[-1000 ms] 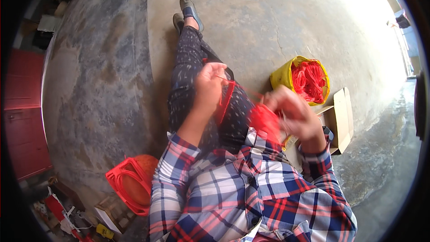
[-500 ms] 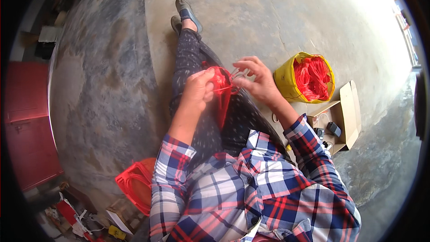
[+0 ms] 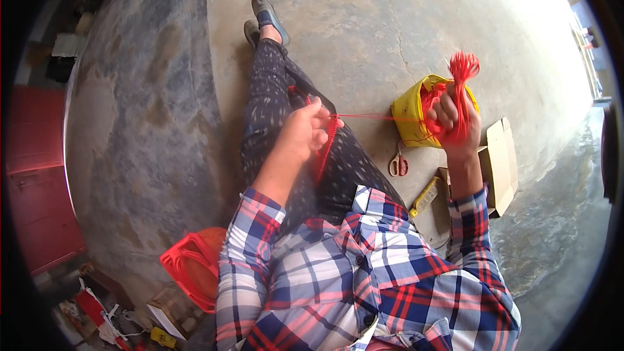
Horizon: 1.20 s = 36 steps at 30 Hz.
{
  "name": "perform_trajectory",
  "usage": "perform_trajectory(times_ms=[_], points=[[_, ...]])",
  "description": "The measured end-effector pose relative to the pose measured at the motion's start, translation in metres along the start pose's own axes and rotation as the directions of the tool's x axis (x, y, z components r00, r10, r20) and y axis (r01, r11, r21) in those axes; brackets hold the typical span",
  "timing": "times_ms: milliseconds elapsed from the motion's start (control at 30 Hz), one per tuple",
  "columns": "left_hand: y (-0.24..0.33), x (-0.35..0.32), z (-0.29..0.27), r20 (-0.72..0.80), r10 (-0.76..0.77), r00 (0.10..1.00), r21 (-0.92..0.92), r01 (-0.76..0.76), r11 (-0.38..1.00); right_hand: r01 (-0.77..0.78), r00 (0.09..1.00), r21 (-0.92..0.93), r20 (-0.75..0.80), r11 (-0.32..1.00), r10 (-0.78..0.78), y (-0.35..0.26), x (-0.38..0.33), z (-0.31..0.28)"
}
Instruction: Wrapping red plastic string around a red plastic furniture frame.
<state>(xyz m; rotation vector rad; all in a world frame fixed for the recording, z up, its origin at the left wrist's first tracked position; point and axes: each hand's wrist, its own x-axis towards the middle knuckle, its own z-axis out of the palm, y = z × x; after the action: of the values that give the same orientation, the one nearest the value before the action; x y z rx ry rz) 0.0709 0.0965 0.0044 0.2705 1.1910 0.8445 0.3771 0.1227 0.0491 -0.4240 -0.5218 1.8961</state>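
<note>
Over my lap, my left hand (image 3: 300, 133) pinches a red knotted strip (image 3: 327, 146) that hangs down between my thighs. Out to the right, my right hand (image 3: 458, 123) is closed around a bundle of red cord (image 3: 464, 68), whose looped end fans out above the fist. A thin red strand (image 3: 367, 116) runs nearly straight between the two hands. Beneath and behind my right fist stands a yellow bucket (image 3: 405, 114) with more red cord inside, partly hidden by that hand.
Scissors with red handles (image 3: 398, 165) lie on the floor by the bucket, near a long yellow object (image 3: 426, 196). An open cardboard box (image 3: 502, 162) sits right of my forearm. To the left are a red plastic basket (image 3: 195, 266) and a red cabinet (image 3: 42, 214).
My right hand has swung right, away from the left, and now grips the cord bundle, drawing a strand tight. The left hand has stayed nearly in place. The scissors and yellow object have come into view.
</note>
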Motion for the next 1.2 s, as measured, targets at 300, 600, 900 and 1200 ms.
perform_trajectory(times_ms=[300, 600, 900, 1200], points=[[-0.001, -0.007, -0.026, 0.081, -0.036, 0.996, -0.26, 0.056, 0.964, 0.08, 0.813, 0.018, -0.579, 0.997, -0.055, -0.009, -0.124, -0.125], [-0.045, -0.075, 0.042, 0.458, 0.573, 0.679, 0.605, -0.711, 0.358, -0.512, 0.85, -0.026, -0.163, 0.859, 0.502, 0.103, -0.057, 0.001], [0.014, -0.052, -0.002, 0.073, 0.81, 0.582, -0.004, -0.812, 0.584, -0.429, 0.899, -0.266, -0.032, 0.863, 0.437, 0.105, 0.008, 0.008], [0.01, -0.017, -0.018, 0.26, 0.742, 0.618, 0.925, -0.38, -0.007, 0.107, 0.994, -0.951, 0.104, 0.288, -0.028, 0.114, 0.054, 0.026]])
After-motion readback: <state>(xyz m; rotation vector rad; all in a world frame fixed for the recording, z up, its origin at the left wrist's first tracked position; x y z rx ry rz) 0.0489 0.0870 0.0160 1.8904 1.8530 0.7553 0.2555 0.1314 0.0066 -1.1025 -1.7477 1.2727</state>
